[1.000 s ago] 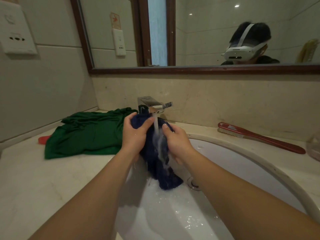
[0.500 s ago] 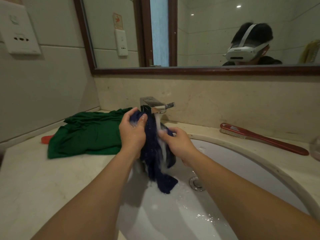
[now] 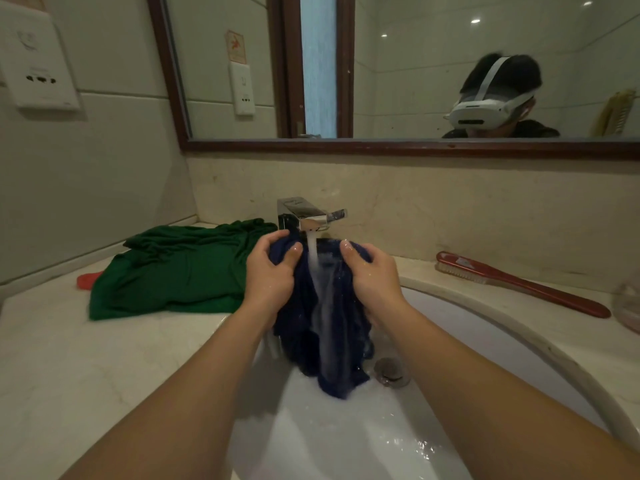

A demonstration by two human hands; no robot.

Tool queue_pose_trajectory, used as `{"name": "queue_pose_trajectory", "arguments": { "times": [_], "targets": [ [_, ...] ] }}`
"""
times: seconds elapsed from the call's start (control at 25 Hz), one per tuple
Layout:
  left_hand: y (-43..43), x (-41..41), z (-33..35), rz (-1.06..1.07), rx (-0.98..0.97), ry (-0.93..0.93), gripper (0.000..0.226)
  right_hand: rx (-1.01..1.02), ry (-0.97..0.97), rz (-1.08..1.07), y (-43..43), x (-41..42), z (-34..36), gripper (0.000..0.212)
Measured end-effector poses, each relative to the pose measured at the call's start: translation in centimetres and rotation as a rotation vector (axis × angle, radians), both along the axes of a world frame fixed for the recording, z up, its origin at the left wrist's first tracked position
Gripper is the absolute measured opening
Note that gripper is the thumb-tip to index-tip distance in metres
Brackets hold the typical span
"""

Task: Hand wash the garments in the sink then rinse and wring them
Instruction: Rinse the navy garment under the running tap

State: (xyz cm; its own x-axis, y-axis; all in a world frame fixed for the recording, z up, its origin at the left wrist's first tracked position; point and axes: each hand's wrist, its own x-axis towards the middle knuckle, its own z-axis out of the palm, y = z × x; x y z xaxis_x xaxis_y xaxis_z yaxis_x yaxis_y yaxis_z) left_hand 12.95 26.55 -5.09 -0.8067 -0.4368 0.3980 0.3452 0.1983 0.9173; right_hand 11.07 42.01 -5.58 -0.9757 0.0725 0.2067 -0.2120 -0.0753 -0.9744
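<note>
right now both hands clench a wet dark blue cloth garment under the running chrome tap, left hand and right hand gripping its top, its tail hanging into the white basin. a crumpled green cloth garment lies on the counter's back left corner.

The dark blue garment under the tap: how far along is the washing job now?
Nothing looks finished yet. In hand: left hand and right hand grip the dark blue cloth garment under the stream from the chrome faucet, above the white sink basin. Left: wringing it, and perhaps the green cloth garment lying on the marble counter.
</note>
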Motion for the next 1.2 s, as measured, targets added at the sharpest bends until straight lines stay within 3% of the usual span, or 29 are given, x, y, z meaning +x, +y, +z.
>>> {"name": "queue_pose_trajectory", "arguments": {
  "times": [0.16,0.36,0.56,0.76,0.88,0.96,1.12,1.2],
  "targets": [
    [0.9,0.2,0.0,-0.123,0.016,-0.026,0.03,-0.102,0.05,-0.095,0.0,-0.5,0.2,0.027],
    [0.2,0.1,0.4,0.011,0.185,0.077,0.028,0.189,0.063,0.002,-0.2,-0.1,-0.2,0.025],
    [-1.3,-0.3,0.3,0.098,0.296,0.142,0.026,0.281,0.027,0.189,-1.6,0.7,-0.4,0.028],
    [0.1,0.0,0.2,0.012,0.095,-0.041,0.05,0.27,0.014,0.149,-0.8,0.8,-0.5,0.027],
    [0.9,0.5,-0.1,-0.057,-0.039,-0.096,0.043,0.417,-0.054,0.014,-0.8,0.2,-0.8,0.023],
    [1.6,0.9,0.0,-0.095,-0.059,-0.12,0.039,0.464,-0.062,-0.018,-1.3,0.4,-0.7,0.026],
    [2.9,1.6,0.1,-0.204,0.028,-0.341,0.038,0.294,-0.057,0.149,-2.9,2.0,-0.6,0.034],
    [2.9,1.5,0.0,-0.302,0.02,-0.356,0.033,0.298,-0.03,0.154,-3.0,2.1,-1.0,0.034]
  ]
}}
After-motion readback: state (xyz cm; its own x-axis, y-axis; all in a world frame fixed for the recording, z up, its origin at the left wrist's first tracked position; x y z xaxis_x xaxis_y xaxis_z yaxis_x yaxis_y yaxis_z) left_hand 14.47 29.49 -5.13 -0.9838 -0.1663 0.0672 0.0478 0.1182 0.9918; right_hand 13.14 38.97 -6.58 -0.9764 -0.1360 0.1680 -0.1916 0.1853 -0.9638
